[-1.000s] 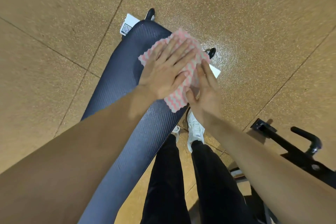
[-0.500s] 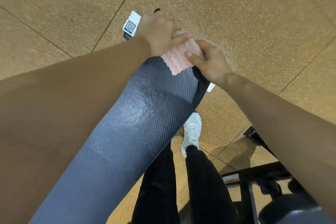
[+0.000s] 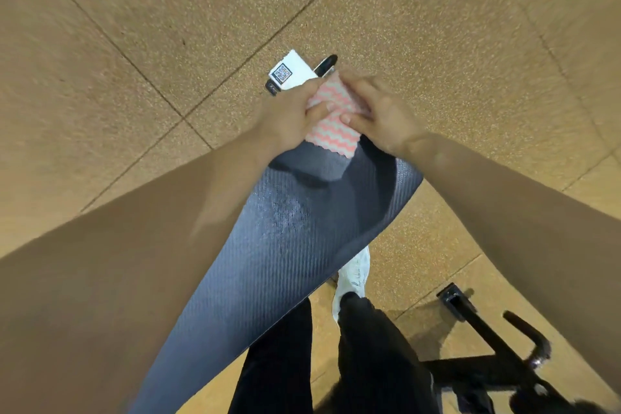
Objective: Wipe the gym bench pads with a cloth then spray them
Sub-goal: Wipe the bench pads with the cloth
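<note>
Speckled brown floor (image 3: 437,27) lies under everything. Over it runs the long dark bench pad (image 3: 285,245), ribbed, with a dull shine in the middle. At its far end both hands hold the pink and white cloth (image 3: 332,124), which hangs just above the pad. I judge the wiping is only partly done, and no spray bottle is visible, so spraying is left. Left hand (image 3: 289,118) and right hand (image 3: 379,114) are closed on the cloth edges, thumbs on top.
</note>
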{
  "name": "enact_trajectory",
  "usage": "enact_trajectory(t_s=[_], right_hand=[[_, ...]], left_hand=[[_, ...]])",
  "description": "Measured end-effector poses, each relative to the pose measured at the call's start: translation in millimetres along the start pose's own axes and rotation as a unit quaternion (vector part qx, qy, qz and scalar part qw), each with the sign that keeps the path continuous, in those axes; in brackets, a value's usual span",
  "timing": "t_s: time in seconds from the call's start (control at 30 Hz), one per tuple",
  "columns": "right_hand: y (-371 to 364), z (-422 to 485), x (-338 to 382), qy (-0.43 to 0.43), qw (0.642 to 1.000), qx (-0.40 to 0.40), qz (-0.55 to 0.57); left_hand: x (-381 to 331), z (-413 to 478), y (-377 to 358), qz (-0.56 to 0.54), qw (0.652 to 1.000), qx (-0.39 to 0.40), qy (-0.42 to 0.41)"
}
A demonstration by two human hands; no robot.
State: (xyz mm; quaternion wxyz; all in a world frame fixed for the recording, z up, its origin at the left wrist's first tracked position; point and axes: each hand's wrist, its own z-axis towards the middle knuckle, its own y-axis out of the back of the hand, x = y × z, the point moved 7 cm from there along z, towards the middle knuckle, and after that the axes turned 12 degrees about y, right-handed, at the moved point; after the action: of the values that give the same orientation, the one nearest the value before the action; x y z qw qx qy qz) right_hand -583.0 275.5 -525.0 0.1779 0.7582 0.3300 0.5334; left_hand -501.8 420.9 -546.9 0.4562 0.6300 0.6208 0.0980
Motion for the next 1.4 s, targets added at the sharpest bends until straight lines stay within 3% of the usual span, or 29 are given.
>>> enact_trajectory(t_s=[0.27,0.5,0.83,1.07,1.4], right_hand=[[-22.5,47.7,51.3,0.108,0.961,0.148,-0.205],[-58.4,62.6,95.0,0.139,0.932,0.253,-0.221],[-134.9,54.2,162.4,0.21,0.921,0.283,-0.165],[-185.9,47.3,194.5,0.254,0.879,0.338,-0.22],[-253.3,26.2,249.1,0.263,0.896,0.29,-0.212]], left_hand=[[69.7,-61.6,1.3,-0.082,0.992,-0.024,0.089],[109.8,-111.1,2.1,-0.087,0.986,-0.067,0.128],[154.5,-176.6,7.9,-0.081,0.957,-0.155,0.233],[198.0,-221.9,3.2,-0.069,0.938,-0.189,0.283],[277.7,-289.5,7.9,-0.055,0.924,-0.203,0.321]])
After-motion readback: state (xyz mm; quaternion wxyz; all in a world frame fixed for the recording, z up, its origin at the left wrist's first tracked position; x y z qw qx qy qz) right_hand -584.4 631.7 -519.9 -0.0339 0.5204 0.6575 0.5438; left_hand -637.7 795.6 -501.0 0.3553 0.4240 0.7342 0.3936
